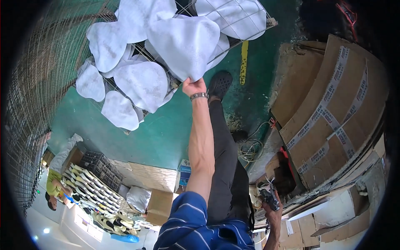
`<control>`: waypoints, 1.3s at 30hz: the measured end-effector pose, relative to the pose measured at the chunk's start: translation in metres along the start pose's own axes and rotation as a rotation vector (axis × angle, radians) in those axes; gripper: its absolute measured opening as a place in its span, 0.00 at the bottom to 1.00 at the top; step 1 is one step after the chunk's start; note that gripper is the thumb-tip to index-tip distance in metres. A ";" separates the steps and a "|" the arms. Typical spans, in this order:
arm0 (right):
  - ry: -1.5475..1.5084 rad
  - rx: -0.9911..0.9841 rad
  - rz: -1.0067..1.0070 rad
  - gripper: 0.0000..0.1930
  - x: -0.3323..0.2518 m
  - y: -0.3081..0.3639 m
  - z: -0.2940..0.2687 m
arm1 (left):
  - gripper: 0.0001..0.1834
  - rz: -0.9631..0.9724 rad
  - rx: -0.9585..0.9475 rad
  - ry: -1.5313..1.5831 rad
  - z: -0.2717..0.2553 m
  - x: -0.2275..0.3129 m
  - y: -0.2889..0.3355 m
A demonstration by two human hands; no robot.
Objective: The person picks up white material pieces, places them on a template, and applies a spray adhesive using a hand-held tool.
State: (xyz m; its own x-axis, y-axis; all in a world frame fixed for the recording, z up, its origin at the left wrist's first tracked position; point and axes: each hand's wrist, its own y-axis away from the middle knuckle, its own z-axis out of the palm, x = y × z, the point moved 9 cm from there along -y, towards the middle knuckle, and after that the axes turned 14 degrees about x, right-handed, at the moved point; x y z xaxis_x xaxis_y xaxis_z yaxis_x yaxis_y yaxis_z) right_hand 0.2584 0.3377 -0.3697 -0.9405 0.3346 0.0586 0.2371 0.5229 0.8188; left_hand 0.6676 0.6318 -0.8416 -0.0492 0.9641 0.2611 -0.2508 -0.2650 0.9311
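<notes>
A white, rounded-triangular sheet piece lies on a wire rack at the top. My left hand, arm stretched forward, pinches its near tip between thumb and fingers. Several similar white pieces with greyish smudges lie around it, among them a rounded one to the left. Low on the right, my right hand has its fingers around a dark handheld object with shiny parts; its kind is unclear.
Large taped cardboard stands at the right, near a coiled cable on the green floor. Wire mesh rises at the left. A person in a yellow-green top is beside racked pale shoe-like pieces. A cardboard box stands nearby.
</notes>
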 end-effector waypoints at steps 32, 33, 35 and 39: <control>-0.749 0.901 -0.371 0.28 0.344 0.240 -0.334 | 0.24 0.213 -0.651 -2.280 -0.147 -0.059 0.403; -0.774 1.000 -0.378 0.28 0.364 0.257 -0.351 | 0.22 0.202 -0.676 -2.355 -0.155 -0.063 0.411; -0.810 1.088 -0.321 0.29 0.397 0.277 -0.366 | 0.16 0.189 -0.704 -2.488 -0.175 -0.059 0.425; -1.032 1.193 -0.285 0.30 0.437 0.312 -0.356 | 0.05 -0.174 -0.640 -2.703 -0.188 -0.055 0.437</control>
State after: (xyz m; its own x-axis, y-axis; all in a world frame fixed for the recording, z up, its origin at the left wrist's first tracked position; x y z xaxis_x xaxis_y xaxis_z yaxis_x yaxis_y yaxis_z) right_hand -0.1654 0.3675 0.1147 -0.5432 0.2267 -0.8084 0.6019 0.7764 -0.1867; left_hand 0.3790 0.4662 -0.4970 0.2949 -0.9200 0.2583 -0.2097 0.2014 0.9568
